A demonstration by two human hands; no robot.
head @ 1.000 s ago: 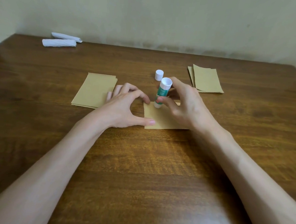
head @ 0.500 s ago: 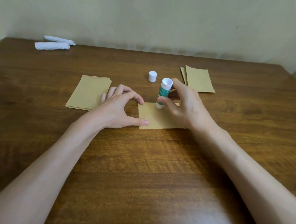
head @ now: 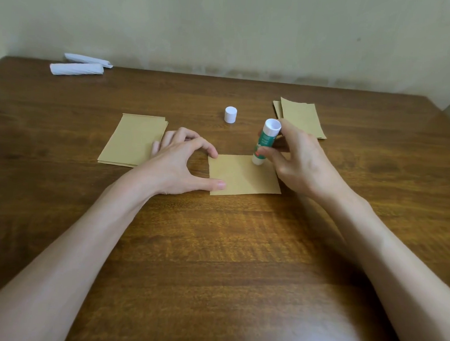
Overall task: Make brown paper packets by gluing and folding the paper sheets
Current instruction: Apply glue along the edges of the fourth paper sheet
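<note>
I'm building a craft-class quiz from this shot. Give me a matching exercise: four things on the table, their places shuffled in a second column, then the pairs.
1. glue stick
2. white cap
3. brown sheet
4. white rolls

A. far left corner of the table
B. pressed down by the left hand
C. gripped by the right hand
D. standing alone beyond the sheet

Pairs: 1-C, 2-D, 3-B, 4-A

A small rectangular brown paper sheet (head: 242, 176) lies flat at the table's middle. A white-and-green glue stick (head: 266, 141), uncapped, stands almost upright with its lower end on the sheet's far edge, toward 1 o'clock. Its small white cylindrical cap (head: 230, 114) stands at 12 o'clock beyond the sheet, a flat stack of brown paper sheets (head: 133, 141) lies at 10 o'clock, and a smaller brown paper pile (head: 301, 117) lies at 2 o'clock.
</note>
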